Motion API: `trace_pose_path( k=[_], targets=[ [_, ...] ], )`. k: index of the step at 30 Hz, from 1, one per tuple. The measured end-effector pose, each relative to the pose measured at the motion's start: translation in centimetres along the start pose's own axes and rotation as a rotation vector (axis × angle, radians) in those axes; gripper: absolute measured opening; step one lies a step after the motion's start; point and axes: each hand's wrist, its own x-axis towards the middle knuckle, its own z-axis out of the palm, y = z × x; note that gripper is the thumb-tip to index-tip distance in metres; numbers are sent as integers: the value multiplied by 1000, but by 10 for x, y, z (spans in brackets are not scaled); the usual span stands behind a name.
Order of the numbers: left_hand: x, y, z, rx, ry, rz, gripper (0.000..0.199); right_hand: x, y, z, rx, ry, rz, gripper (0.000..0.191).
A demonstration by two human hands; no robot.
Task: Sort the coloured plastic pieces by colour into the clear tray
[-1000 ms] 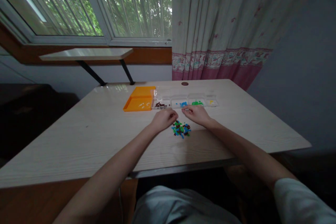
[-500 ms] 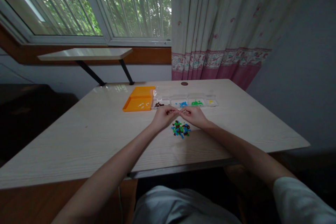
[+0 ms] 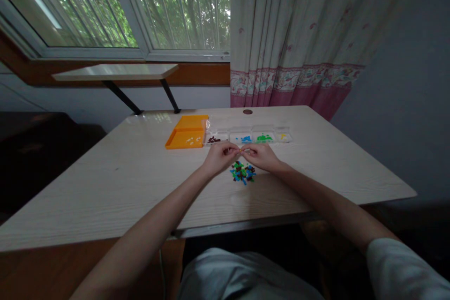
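My left hand [image 3: 221, 156] and my right hand [image 3: 260, 155] meet fingertip to fingertip above the table, both pinched. Between the fingertips shows a tiny orange-yellow piece [image 3: 241, 150], too small to make out its kind. Just below on the tabletop lies a loose pile of small green, blue and dark brown pieces [image 3: 243, 173]. Behind my hands stand clear plastic compartments; one has brown pieces [image 3: 213, 139], others blue pieces [image 3: 246, 139], green pieces [image 3: 264, 138] and a few yellow pieces [image 3: 283, 136]. My fingers partly hide the front of the compartments.
An open orange case [image 3: 175, 139] with several white pieces [image 3: 193, 140] sits left of the compartments. A raised shelf [image 3: 119, 72] on black legs stands at the back left of the wooden table [image 3: 105, 187]. A round dark disc [image 3: 247, 112] lies near the back edge.
The fingertips have shifted very slightly, and the orange-yellow piece between them now shows. The pile and the containers stay as they were.
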Motion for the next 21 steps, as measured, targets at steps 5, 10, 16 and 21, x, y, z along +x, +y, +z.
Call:
trace_pose_path(
  k=[5, 10, 16, 21],
  targets=[
    [0, 1, -1, -7, 2, 23, 13, -1, 0, -2, -16, 6, -29, 20],
    [0, 2, -1, -12, 6, 16, 13, -1, -1, -3, -27, -3, -47, 22],
    [0, 0, -4, -19, -20, -40, 18, 0, -2, -8, -16, 29, -50, 24],
    [-3, -6, -13, 124, -286, 45, 14, -1, 1, -17, -44, 134, 1, 28]
  ],
)
